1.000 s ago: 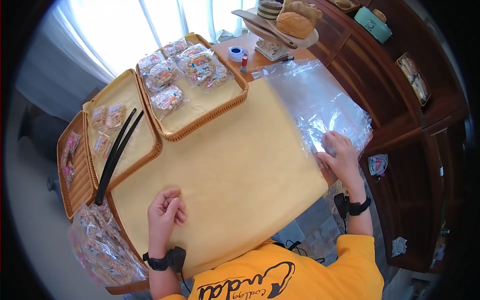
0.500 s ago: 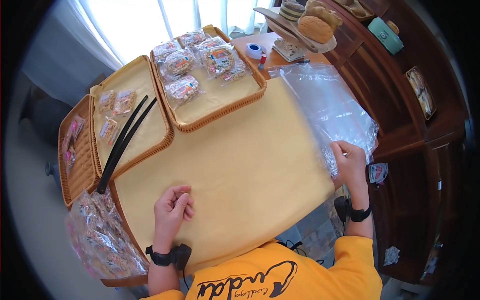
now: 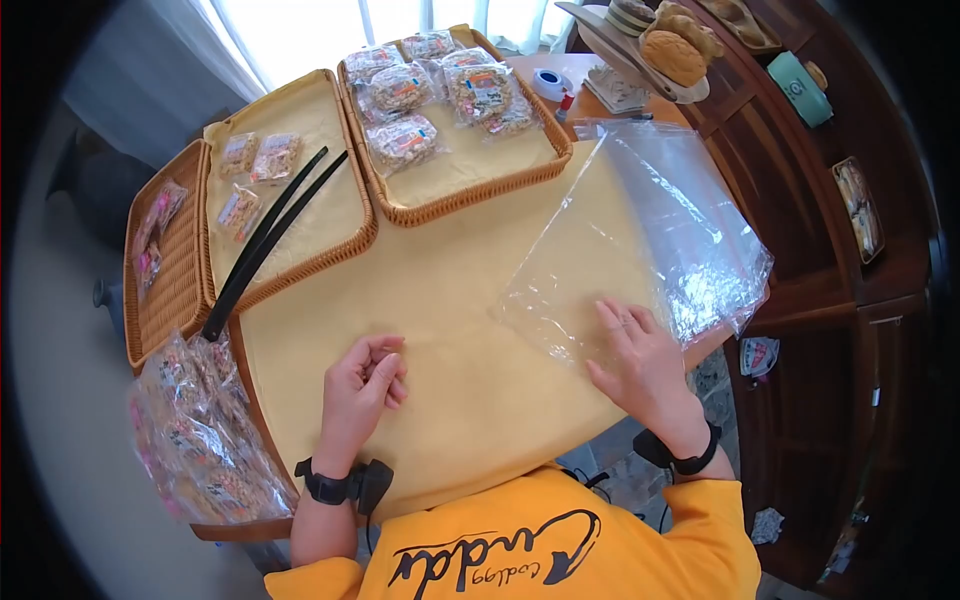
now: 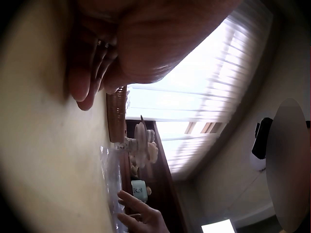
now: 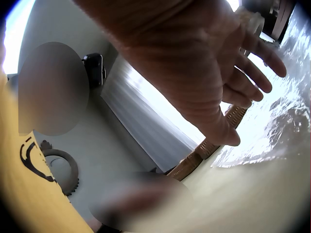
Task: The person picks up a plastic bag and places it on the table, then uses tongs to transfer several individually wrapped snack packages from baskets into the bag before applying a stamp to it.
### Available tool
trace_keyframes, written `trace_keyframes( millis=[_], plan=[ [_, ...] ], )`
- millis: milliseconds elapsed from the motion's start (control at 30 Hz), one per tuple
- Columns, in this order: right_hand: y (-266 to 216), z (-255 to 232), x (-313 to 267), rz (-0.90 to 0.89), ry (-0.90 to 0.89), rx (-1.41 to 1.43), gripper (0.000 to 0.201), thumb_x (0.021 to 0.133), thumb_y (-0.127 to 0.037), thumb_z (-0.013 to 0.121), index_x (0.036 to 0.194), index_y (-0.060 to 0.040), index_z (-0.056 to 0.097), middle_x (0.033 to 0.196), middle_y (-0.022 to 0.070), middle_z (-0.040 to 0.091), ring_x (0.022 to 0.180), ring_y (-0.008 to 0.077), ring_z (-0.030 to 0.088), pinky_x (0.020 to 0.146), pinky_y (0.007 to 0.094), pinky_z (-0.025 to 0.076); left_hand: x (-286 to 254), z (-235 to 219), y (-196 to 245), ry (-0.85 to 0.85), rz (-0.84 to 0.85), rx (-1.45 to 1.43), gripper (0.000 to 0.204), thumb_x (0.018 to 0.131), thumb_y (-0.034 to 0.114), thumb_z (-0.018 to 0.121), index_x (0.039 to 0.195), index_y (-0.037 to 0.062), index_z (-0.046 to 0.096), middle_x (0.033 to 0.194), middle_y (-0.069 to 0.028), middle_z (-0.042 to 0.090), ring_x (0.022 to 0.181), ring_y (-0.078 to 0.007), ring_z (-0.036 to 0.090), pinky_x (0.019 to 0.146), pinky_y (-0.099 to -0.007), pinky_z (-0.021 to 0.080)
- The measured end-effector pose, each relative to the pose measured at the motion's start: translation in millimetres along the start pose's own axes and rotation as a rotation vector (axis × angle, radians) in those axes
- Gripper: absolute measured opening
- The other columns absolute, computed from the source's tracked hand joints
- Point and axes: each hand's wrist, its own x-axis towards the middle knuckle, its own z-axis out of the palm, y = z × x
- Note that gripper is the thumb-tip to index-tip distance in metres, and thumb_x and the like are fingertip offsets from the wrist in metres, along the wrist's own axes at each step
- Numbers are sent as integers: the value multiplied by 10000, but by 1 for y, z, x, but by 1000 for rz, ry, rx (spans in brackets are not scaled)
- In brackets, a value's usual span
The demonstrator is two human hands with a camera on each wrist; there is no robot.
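Note:
In the head view a clear plastic bag [image 3: 575, 265] lies partly on the yellow cloth [image 3: 440, 300], overlapping a stack of clear bags [image 3: 700, 235] at the cloth's right edge. The right hand [image 3: 645, 370], fingers spread, is at the lower edge of that bag; the right wrist view shows its fingers [image 5: 252, 73] apart over shiny plastic [image 5: 277, 116], and whether they touch it is unclear. The left hand [image 3: 362, 395] rests over the cloth, its fingers loosely bent and nothing seen in them. In the left wrist view its fingertips [image 4: 83, 92] are close to the cloth.
Wicker trays [image 3: 480, 190] with wrapped round snacks [image 3: 400, 88] and small packets [image 3: 275, 158] stand behind and left. Black tongs [image 3: 265, 240] lie across one tray. A bulging bag of snacks [image 3: 205, 440] is at the left edge; tape [image 3: 550, 84] and a bread stand [image 3: 650, 60] are at the back.
One clear bag has moved left from the stack onto the cloth. The right hand has shifted left and its fingers have spread. The left hand looks much the same; the head view has shifted.

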Motion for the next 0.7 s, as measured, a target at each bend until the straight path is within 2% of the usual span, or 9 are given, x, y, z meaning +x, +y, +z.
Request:
trace_keyframes(
  millis=[67, 200, 300, 367, 467, 533, 600, 633, 700],
  plan=[
    [3, 17, -6, 42, 16, -187, 515, 704, -71, 664, 1195, 28, 547, 1200, 157, 594, 1022, 312, 594, 785, 382, 528, 0, 1, 1, 3, -1, 0, 195, 963, 65, 545, 1127, -26, 596, 802, -39, 621, 612, -73, 595, 509, -196, 481],
    [16, 39, -10, 39, 50, -303, 477, 678, -54, 631, 1146, 16, 566, 1137, 144, 603, 960, 275, 607, 697, 365, 534, 0, 1, 1, 4, 9, -5, 192, 955, 54, 552, 1124, -24, 598, 801, -38, 621, 615, -73, 597, 508, -196, 482],
    [18, 40, -4, 45, 73, -348, 350, 676, -55, 609, 1022, -7, 593, 1009, 125, 625, 885, 256, 621, 618, 353, 529, 0, 0, -2, 1, 20, -10, 194, 952, 51, 556, 1125, -25, 597, 804, -37, 622, 623, -72, 600, 512, -197, 486],
    [17, 33, 1, 50, 18, -248, 164, 717, -73, 613, 876, -40, 592, 840, 105, 640, 789, 257, 644, 568, 361, 522, 0, 1, -3, 10, 32, -13, 190, 951, 54, 560, 1119, -24, 601, 806, -33, 624, 621, -67, 597, 510, -196, 483],
    [-6, 25, 19, -45, 14, -44, 40, 772, -88, 610, 771, -62, 580, 719, 94, 633, 680, 273, 647, 551, 367, 520, -6, 6, 0, 54, 82, 18, 188, 939, 58, 579, 1115, 2, 617, 830, -38, 634, 645, -81, 605, 512, -201, 482],
    [-27, 31, 36, -67, 7, 51, 51, 799, -101, 619, 774, -62, 598, 702, 106, 631, 664, 285, 643, 567, 383, 518, -11, 8, 6, 98, 119, 59, 193, 928, 57, 595, 1116, 26, 630, 853, -49, 641, 671, -100, 615, 518, -208, 484],
    [-45, 42, 53, -89, 3, 149, 73, 826, -115, 629, 776, -63, 616, 685, 119, 628, 647, 297, 639, 584, 398, 516, -15, 11, 18, 155, 556, 521, 263, 871, 47, 643, 1131, 87, 653, 1038, -91, 657, 929, -224, 647, 703, -300, 542],
    [-52, 50, 61, -109, -6, 101, 89, 830, -129, 630, 767, -70, 608, 668, 114, 626, 633, 299, 639, 566, 399, 511, -16, 13, 22, 161, 558, 534, 263, 871, 47, 643, 1131, 87, 653, 1038, -91, 657, 929, -224, 647, 703, -300, 542],
    [-62, 56, 74, -131, -6, 62, 106, 835, -143, 631, 758, -78, 599, 651, 108, 623, 619, 301, 638, 549, 400, 507, -16, 18, 28, -35, 757, 787, 391, 810, 47, 681, 1193, 113, 636, 1288, -116, 582, 1256, -328, 506, 1029, -462, 422]
  ],
)
